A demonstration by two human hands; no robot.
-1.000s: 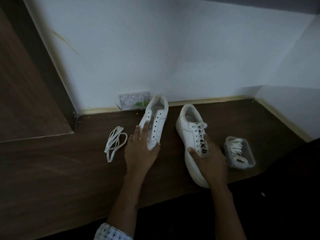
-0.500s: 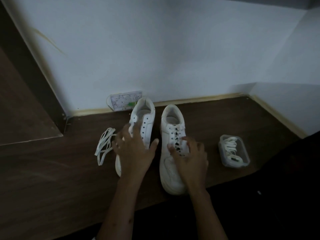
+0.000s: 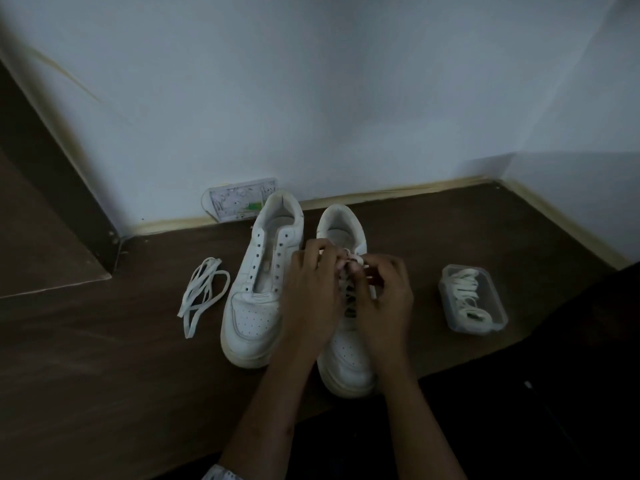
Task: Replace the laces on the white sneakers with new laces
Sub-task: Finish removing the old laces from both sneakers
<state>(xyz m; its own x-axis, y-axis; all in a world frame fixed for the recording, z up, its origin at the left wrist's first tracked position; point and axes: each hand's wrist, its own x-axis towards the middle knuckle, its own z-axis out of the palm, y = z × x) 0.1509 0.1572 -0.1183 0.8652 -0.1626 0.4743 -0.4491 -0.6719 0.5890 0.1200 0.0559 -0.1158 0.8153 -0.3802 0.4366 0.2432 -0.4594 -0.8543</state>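
Two white sneakers stand side by side on the dark wooden surface, toes toward me. The left sneaker [image 3: 260, 289] has bare eyelets and no lace. The right sneaker [image 3: 343, 355] still carries its white lace [image 3: 355, 260], knotted near the top. My left hand [image 3: 311, 292] and my right hand [image 3: 386, 296] meet over that knot, fingertips pinching the lace. A loose white lace [image 3: 202, 292] lies left of the sneakers. A clear plastic box [image 3: 472, 297] with coiled white laces inside sits to the right.
A white wall socket plate [image 3: 239, 199] sits low on the wall behind the sneakers. A raised wooden panel [image 3: 41, 244] borders the left side. The surface's front edge [image 3: 485, 358] runs diagonally at the lower right, dark beyond it.
Both sneakers were pulled together and turned straight. My left hand left the unlaced sneaker and joined my right hand on the right sneaker's knot.
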